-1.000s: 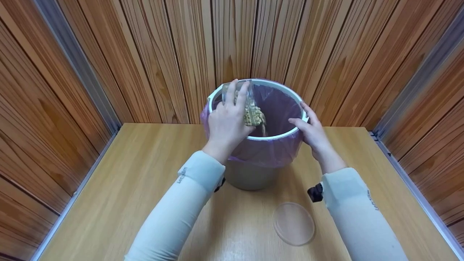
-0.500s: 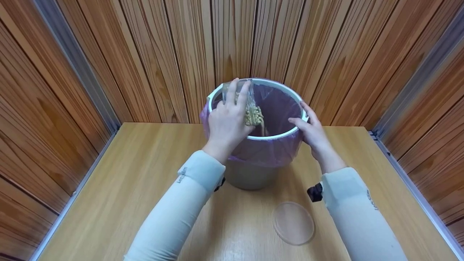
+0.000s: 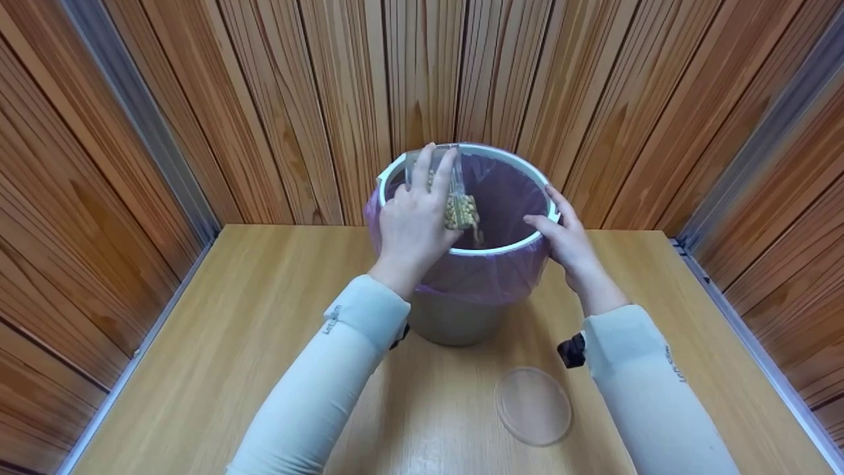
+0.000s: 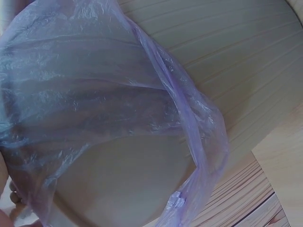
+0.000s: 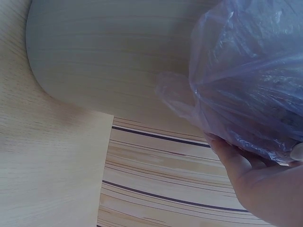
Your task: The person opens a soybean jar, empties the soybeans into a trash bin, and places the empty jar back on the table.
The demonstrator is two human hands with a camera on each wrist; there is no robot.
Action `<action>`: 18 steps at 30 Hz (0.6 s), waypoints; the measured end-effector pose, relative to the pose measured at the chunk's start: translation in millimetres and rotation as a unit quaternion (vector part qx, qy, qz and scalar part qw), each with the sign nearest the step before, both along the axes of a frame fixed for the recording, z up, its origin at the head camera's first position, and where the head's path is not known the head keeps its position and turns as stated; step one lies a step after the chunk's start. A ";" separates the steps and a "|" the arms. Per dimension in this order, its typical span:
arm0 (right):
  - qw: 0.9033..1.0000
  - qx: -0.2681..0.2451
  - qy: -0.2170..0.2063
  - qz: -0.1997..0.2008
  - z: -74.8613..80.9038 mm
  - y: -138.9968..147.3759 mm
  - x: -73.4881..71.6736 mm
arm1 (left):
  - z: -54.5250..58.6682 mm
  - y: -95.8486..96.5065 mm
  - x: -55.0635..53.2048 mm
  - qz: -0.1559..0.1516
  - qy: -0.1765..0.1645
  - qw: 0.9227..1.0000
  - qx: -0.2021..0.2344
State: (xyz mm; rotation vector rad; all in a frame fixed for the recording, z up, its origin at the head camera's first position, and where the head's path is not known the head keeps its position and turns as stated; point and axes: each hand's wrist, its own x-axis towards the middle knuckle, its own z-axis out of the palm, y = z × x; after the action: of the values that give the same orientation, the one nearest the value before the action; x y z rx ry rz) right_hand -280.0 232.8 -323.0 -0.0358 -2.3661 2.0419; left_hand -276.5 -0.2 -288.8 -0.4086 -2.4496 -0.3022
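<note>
In the head view, my left hand [image 3: 414,221] grips a clear jar [image 3: 456,177] tipped over inside the mouth of a trash bin [image 3: 461,323]. Small pale yellow-green pieces like beans [image 3: 469,210] fill its lower end, and some spill down into the bin. A thin purple bag [image 3: 484,277] lines the bin and folds out over its pale rim [image 3: 491,251]. My right hand [image 3: 575,251] holds the rim at the right, thumb inside and fingers outside. In the right wrist view, those fingers [image 5: 229,153] press against the bag [image 5: 255,71]. The bin's bottom inside is hidden.
A round clear lid [image 3: 534,407] lies flat on the wooden table [image 3: 277,316], in front of the bin and left of my right forearm. Wood-panelled walls [image 3: 349,99] enclose the table at the back and both sides, with the bin standing near the back one.
Pieces keep trickling from the tipped jar into the bin, and their heap at its mouth has shrunk slightly. Both hands stay almost where they were.
</note>
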 end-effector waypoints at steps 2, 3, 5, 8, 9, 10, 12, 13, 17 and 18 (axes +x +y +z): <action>1.000 0.001 0.001 0.001 -0.3 -0.1 0.5 | -0.4 0.1 0.1 0.002 0.000 1.000 0.001; 1.000 0.002 0.002 0.002 -0.4 -0.4 1.1 | -0.6 0.2 0.1 0.002 -0.001 1.000 0.001; 1.000 0.002 0.003 0.001 -1.0 -0.6 1.9 | -0.8 0.5 0.4 0.001 -0.002 1.000 0.001; 1.000 0.002 0.003 0.000 -1.7 -0.5 2.5 | -0.7 0.8 0.8 -0.001 -0.001 1.000 -0.001; 1.000 0.001 0.004 0.000 -1.6 -0.7 2.6 | -0.7 0.8 0.7 -0.001 0.000 1.000 -0.001; 1.000 0.000 0.004 0.000 -1.7 -0.8 2.4 | -0.5 0.7 0.9 -0.001 0.001 1.000 -0.001; 1.000 -0.002 0.004 0.000 -1.7 -0.9 2.0 | -0.1 0.4 0.9 -0.001 0.003 1.000 -0.002; 1.000 -0.002 0.005 0.000 -1.5 -1.3 1.8 | 0.1 0.2 1.0 0.000 0.005 1.000 -0.001; 1.000 -0.004 0.005 -0.003 -1.3 -2.2 1.0 | 0.0 -0.3 1.0 -0.001 0.010 1.000 -0.003; 1.000 -0.004 0.005 -0.003 -1.4 -2.4 0.8 | -0.2 -0.4 0.9 0.000 0.011 1.000 -0.004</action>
State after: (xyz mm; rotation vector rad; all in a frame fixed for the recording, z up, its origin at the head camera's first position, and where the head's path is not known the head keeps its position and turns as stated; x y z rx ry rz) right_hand -279.2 230.4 -324.4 -0.0323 -2.3481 2.0438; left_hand -275.6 -0.5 -289.0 -0.4142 -2.4289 -0.2877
